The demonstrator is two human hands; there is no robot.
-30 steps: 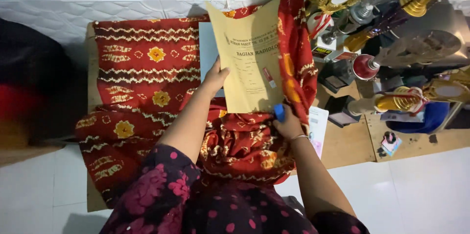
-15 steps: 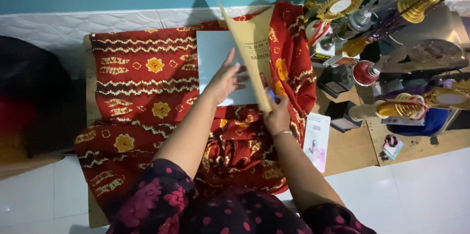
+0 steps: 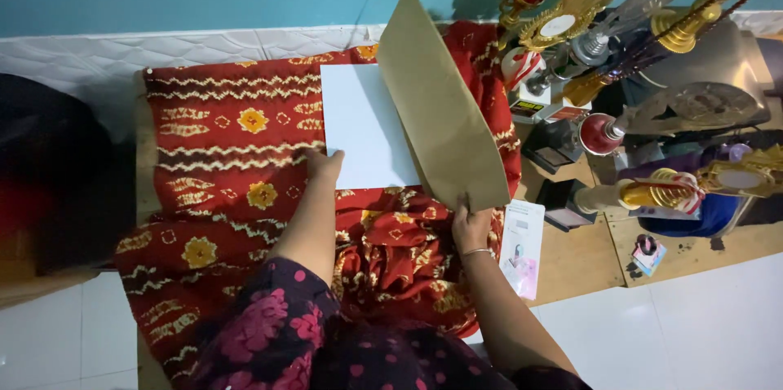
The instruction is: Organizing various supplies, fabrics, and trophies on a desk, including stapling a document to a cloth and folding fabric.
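the brown envelope [image 3: 444,104] hides the white sheet's [image 3: 363,125] right edge; trophies [image 3: 652,31] are cut off at the far edge; the small card's [image 3: 522,247] print is too small to tell.

both forearms reach up from six o'clock toward twelve, bare below dark floral sleeves. the left hand [image 3: 324,166] lies palm down, fingers spread flat. the right hand [image 3: 471,225], a thin bangle at its wrist, pinches with thumb raised, fingers curled under.

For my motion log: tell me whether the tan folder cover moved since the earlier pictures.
Yes. The tan folder cover swung rightward toward the trophies, uncovering the white sheet.
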